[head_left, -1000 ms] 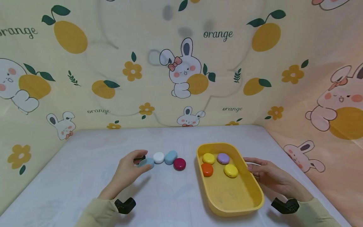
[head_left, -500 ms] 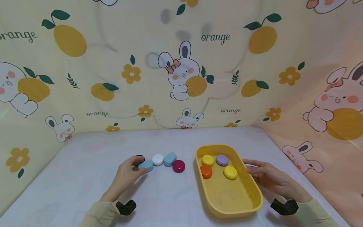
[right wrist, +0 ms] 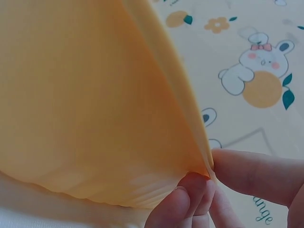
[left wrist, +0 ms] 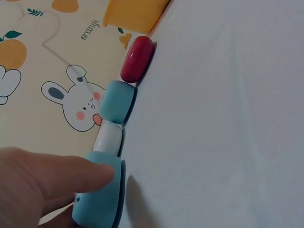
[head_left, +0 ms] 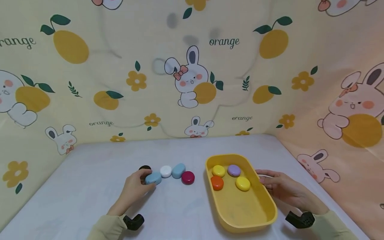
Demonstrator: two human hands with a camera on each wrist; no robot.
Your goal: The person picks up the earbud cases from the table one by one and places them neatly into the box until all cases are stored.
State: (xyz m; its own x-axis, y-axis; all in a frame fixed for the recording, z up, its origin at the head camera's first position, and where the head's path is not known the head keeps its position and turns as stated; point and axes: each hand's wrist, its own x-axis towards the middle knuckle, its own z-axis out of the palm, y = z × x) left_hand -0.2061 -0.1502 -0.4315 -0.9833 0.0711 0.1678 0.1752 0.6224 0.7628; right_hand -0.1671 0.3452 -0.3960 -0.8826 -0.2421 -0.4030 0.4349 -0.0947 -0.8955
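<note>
My left hand (head_left: 136,186) pinches a light blue bead (head_left: 153,178) between thumb and fingers; in the left wrist view the thumb (left wrist: 90,173) lies across its face and a small hole shows on it. Beyond those fingers a dark round piece (head_left: 145,167) is partly hidden. A white bead (head_left: 165,171), a second blue bead (head_left: 178,170) and a crimson bead (head_left: 188,178) continue the row to the right. My right hand (head_left: 288,188) grips the right rim of a yellow tray (head_left: 249,226); fingers and thumb meet at its lip in the right wrist view.
Inside the tray, near its far end, lie two yellow beads (head_left: 242,183), a purple bead (head_left: 234,170) and an orange bead (head_left: 217,183). A white cloth (head_left: 90,186) covers the table. Behind and to the sides hangs a printed curtain (head_left: 156,43) with rabbits and oranges.
My left hand's fingers have come down and closed around the blue bead, uncovering part of the dark piece behind. The right hand stays at the tray. The head view has tilted slightly.
</note>
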